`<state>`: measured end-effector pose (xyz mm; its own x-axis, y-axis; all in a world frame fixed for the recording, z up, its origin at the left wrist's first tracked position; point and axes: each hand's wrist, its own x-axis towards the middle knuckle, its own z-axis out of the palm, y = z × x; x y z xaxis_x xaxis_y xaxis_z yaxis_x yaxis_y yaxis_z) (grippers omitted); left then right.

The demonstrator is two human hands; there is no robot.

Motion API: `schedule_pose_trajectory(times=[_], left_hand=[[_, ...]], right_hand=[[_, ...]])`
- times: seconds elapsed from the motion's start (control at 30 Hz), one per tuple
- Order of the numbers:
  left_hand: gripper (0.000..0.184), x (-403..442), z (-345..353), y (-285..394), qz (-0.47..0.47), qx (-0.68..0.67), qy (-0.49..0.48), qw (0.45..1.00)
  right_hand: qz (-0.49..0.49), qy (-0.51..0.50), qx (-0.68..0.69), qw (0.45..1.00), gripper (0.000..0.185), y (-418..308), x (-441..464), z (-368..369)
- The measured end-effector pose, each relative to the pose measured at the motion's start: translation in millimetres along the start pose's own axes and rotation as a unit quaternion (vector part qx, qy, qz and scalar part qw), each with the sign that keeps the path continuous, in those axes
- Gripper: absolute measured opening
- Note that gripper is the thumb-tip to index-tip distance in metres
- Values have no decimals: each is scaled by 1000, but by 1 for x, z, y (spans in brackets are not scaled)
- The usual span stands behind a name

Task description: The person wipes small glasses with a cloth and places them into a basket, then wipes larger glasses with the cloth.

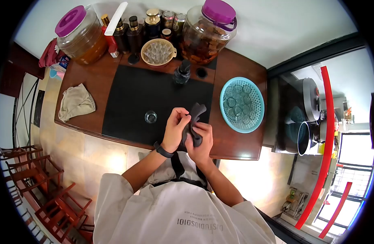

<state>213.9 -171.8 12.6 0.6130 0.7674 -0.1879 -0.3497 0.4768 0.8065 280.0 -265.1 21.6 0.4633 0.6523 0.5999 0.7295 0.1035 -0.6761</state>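
A dark grey cloth [197, 110] is bunched between my two hands above the front edge of the table. My left hand [175, 129] pinches it from the left, thumb and fingertips together. On the other side my right hand [200, 143] has its fingers wrapped round the lower part of the cloth. Whether anything lies inside the cloth is hidden. A small clear glass [150, 117] stands on the black mat [128, 97], left of my hands. Several clear glasses sit in the light blue basket [222, 106] to the right.
A beige cloth [77, 102] lies on the table's left part. Behind the mat stand a dark bottle [182, 73], a round basket [174, 53] of small clear items, several bottles and two large jars [83, 42] with purple lids. Wooden chairs [61, 207] are at the lower left.
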Motion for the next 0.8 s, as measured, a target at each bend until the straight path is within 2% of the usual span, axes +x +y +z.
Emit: schedule_pose_trajectory(times=[0.1,0.13,0.17,0.23,0.27,0.3,0.33,0.37,0.4,0.43,0.47,0.5,0.53,0.6,0.77,0.8], left_hand=[[10,-3,3,10,44,77,-12,996],[10,-5,7,12,43,76,-12,996],[13,-8,11,13,78,78,-3,994],[15,-7,11,12,116,81,8,990],[19,-5,8,9,208,142,-20,968],[22,-3,8,10,298,202,-49,932],[27,-3,8,12,318,209,-73,922],[30,-1,8,14,340,224,-103,908],[31,-2,12,22,337,233,-123,904],[33,-4,17,28,335,241,-143,900],[43,-4,18,23,300,196,-145,922],[43,-3,16,26,301,196,-143,922],[50,-3,13,31,284,263,-157,909],[66,-3,4,32,243,348,-196,884],[61,-5,-8,31,246,378,-238,861],[62,-8,-10,30,186,287,-223,913]], right_hand=[[0,-10,10,1000,37,1,1,-3],[42,-5,30,999,28,-3,2,-3],[44,-6,30,999,28,-4,0,-1],[183,38,119,975,14,-5,1,5],[262,50,172,948,8,-7,1,7],[261,50,172,949,8,-2,-2,6],[386,51,300,871,11,6,-7,3],[497,50,417,760,14,11,-11,2],[536,99,462,700,18,-3,1,5],[556,106,491,662,17,-3,4,2],[551,86,529,640,23,6,0,0],[544,66,564,617,29,7,2,-2],[545,66,564,617,29,7,2,-5],[556,51,609,563,32,2,6,-12],[575,24,586,570,37,3,1,-14],[592,18,570,570,40,2,2,-14]])
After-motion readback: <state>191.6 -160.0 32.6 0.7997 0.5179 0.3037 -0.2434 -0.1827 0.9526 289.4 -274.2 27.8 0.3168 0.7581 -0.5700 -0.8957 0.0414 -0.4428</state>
